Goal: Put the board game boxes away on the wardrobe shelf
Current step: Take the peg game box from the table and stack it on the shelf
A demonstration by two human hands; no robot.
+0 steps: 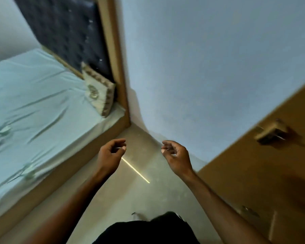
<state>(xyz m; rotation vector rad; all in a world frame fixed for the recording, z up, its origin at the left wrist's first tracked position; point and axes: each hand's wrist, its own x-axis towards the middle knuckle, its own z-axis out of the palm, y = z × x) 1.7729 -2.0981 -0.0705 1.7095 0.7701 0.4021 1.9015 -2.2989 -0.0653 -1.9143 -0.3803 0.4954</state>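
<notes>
Both of my hands hang in the air over the floor, between the bed and a wooden wardrobe. My left hand (112, 153) holds nothing, its fingers loosely curled and apart. My right hand (176, 155) is the same, with nothing in it and the fingers curled. No board game box shows anywhere in the head view. The brown wardrobe (264, 173) stands at the right, its door shut, with a metal handle (271, 133) on it. The view is blurred by motion.
A bed (33, 106) with a pale green sheet fills the left, with a dark padded headboard (69, 32) and a small cushion (99, 92) leaning on it. A blue-grey wall (209, 59) is ahead. The narrow grey floor (130, 182) runs between bed and wardrobe.
</notes>
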